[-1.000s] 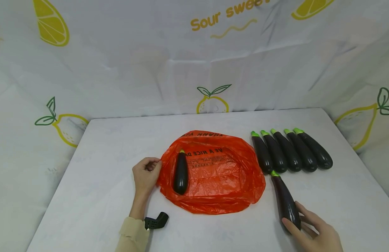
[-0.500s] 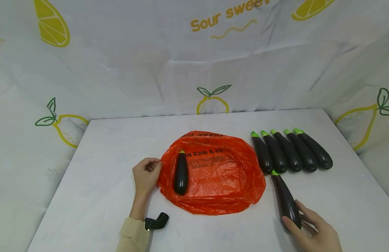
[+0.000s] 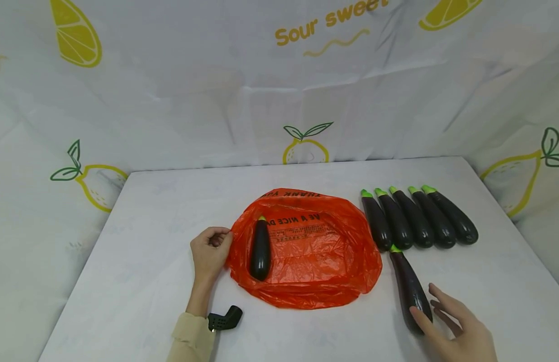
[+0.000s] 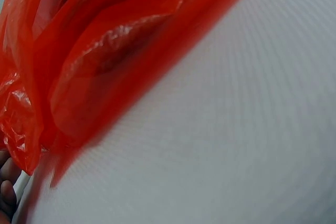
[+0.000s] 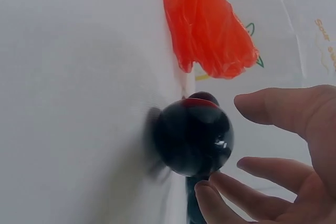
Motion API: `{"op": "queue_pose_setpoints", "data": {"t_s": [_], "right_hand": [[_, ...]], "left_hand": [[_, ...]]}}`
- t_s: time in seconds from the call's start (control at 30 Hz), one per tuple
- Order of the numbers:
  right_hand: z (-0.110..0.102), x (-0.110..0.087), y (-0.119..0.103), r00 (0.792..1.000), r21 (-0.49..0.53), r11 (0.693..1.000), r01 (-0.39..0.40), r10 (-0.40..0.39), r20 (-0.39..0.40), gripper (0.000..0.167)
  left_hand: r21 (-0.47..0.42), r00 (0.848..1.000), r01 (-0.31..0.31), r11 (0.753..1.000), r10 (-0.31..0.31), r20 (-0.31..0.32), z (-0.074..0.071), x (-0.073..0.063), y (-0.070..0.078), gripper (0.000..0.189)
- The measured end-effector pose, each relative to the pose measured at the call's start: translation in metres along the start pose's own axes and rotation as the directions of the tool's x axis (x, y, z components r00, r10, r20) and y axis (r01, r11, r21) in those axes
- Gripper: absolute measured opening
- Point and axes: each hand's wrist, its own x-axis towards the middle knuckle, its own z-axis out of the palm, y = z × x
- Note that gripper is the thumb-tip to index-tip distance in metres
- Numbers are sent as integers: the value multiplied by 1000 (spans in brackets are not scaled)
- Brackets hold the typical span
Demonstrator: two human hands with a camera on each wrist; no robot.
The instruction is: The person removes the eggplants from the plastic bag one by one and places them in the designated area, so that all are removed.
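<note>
A red plastic bag [image 3: 308, 259] lies spread open on the table, with one dark eggplant [image 3: 260, 250] inside at its left. My left hand [image 3: 209, 255] pinches the bag's left edge between thumb and curled fingers; in the left wrist view only a few fingertips [image 4: 8, 198] show beside the red plastic [image 4: 110, 61]. Right of the bag, another eggplant [image 3: 410, 289] lies on the table, its green stem toward the row behind. Around its rounded near end my right hand [image 3: 460, 327] is spread. The right wrist view shows the thumb and fingers loose about the eggplant's end [image 5: 193, 137], not gripping it.
Several eggplants [image 3: 420, 216] lie side by side at the right rear, close to the bag's right edge. The white table [image 3: 125, 261] meets a lemon-print cloth [image 3: 193, 100] at its back. A black device [image 3: 225, 318] sits at the left wrist.
My right hand has loosened from the near eggplant, its fingers lifting away to the right. That eggplant stays nearly in place. The left hand and the bag have not moved.
</note>
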Motion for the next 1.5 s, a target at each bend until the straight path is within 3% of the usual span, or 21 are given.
{"op": "queue_pose_setpoints", "data": {"t_s": [0.33, 0.63, 0.9, 1.3, 1.5], "right_hand": [[-10, -3, -10, 991, 95, 994, 55, -42, -126, 63], [-9, -4, -29, 965, 153, 965, 212, -183, -186, 59], [-5, -3, -49, 945, 167, 936, 311, -286, -158, 55], [-2, 1, -79, 868, 246, 833, 496, -470, -158, 54], [1, 1, -94, 820, 277, 773, 571, -550, -156, 51]], "left_hand": [[1, 1000, 21, 1000, -21, 6, 0, 0, 2, 4], [-12, 1000, 21, 1000, -21, 5, 0, 0, 1, 4], [1, 1000, 8, 1000, -8, 7, -1, -1, 3, 5], [10, 1000, 4, 1000, -4, 6, -1, -1, 4, 6], [13, 1000, 2, 1000, -2, 7, -1, -1, 4, 6]]}}
